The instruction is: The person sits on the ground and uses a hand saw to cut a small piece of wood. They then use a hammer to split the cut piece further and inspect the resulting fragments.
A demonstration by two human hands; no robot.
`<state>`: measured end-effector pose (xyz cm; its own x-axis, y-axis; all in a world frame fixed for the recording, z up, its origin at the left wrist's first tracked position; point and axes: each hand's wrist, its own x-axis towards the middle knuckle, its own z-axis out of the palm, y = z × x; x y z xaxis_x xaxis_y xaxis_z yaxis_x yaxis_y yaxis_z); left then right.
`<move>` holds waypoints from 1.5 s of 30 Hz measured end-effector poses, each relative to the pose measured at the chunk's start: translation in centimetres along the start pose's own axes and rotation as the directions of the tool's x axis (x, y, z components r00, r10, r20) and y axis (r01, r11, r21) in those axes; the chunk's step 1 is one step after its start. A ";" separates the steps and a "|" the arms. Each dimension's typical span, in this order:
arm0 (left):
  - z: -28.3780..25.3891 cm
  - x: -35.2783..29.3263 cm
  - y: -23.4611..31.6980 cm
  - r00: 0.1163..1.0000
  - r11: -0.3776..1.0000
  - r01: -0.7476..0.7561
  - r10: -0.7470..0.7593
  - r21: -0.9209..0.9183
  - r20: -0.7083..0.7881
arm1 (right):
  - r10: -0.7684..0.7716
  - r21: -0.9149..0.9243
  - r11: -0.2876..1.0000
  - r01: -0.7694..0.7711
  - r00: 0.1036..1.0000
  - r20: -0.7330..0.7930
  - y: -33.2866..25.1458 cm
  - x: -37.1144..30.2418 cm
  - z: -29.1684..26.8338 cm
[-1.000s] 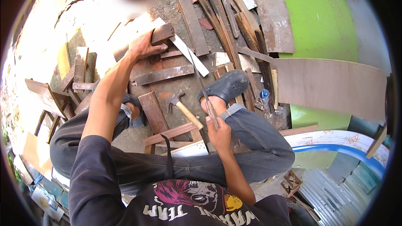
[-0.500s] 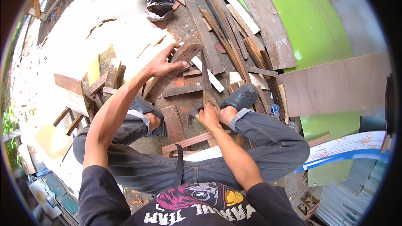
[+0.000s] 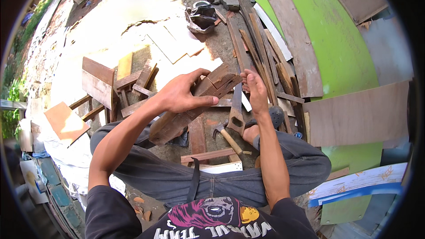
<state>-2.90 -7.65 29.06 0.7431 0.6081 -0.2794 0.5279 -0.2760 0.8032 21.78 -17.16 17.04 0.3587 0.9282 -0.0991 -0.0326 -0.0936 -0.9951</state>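
- The left hand (image 3: 183,94) is clamped round a brown wood block (image 3: 177,123), thumb along the near side and fingers over the far side.
- The block sits in front of the person, slanting from near the left leg up to the right; whether its lower end rests on anything is unclear.
- A thin line — a cut or a crack — crosses the block near its upper end, which looks rough and split.
- The right hand (image 3: 256,89) is partly open, fingers loosely bent, with no grip to be seen; its fingertips are at the block's upper end, though touching or just apart cannot be told.
- Below that hand lies a saw (image 3: 237,123), handle toward the person, blade pointing away and passing close to the block's end.
- A hammer (image 3: 230,140) lies just left of the saw's handle, its head farther from the person than its wooden grip.
- The right clog (image 3: 276,117) is to the right of the saw.
- Long strips (image 3: 259,46) of wood lie beyond, beside a green sheet (image 3: 336,35); a black bag (image 3: 200,23) stands farther off.
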 end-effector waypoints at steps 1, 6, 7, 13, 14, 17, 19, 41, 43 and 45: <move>-0.1 -0.5 0.5 1.000 1.000 -0.024 0.024 0.002 0.011 | -0.105 0.021 0.994 0.103 0.991 0.081 -4.0 -0.4 0.1; 0.8 -2.0 2.5 0.975 0.923 -0.181 0.215 0.340 -0.062 | -0.287 -0.535 0.553 0.639 0.748 0.598 -13.5 -3.4 -0.1; 1.2 -2.0 2.8 0.970 0.891 -0.201 0.240 0.406 -0.046 | -0.257 -0.595 0.434 0.676 0.726 0.637 -14.0 -4.1 0.0; 4.0 -2.6 3.0 0.867 0.742 -0.309 0.476 0.595 -0.144 | -0.274 -0.691 0.260 0.675 0.737 0.617 -14.2 -6.5 -0.8; 4.6 -2.8 3.1 0.859 0.751 -0.286 0.476 0.595 -0.187 | -0.301 -0.695 0.247 0.675 0.735 0.607 -14.1 -6.7 -1.0; 5.3 -3.7 4.0 0.832 0.725 -0.240 0.496 0.646 -0.248 | -0.445 -0.737 0.158 0.657 0.714 0.540 -13.2 -8.2 -1.2; 6.1 -4.1 4.4 0.712 0.652 -0.234 0.620 0.721 -0.329 | -0.576 -0.769 0.085 0.633 0.661 0.481 -12.4 -9.2 -1.2; 5.0 -4.1 5.5 0.708 0.808 -0.206 0.512 0.553 -0.485 | -0.166 -0.684 0.673 0.282 0.958 0.232 -12.9 -8.9 -3.7; 4.8 -4.1 5.3 0.723 0.816 -0.189 0.492 0.546 -0.485 | 0.180 -0.759 0.642 0.103 0.943 0.280 -13.1 -8.7 -4.2; 4.6 -4.1 5.0 0.739 0.827 -0.175 0.469 0.534 -0.484 | 0.300 -0.799 0.589 0.121 0.885 0.355 -11.9 -8.7 -4.7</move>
<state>-1.37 -14.96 31.79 0.5973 0.6802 0.4249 0.5264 -0.7322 0.4322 23.38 -25.82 29.77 -0.0238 0.9216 -0.3875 0.7696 -0.2305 -0.5954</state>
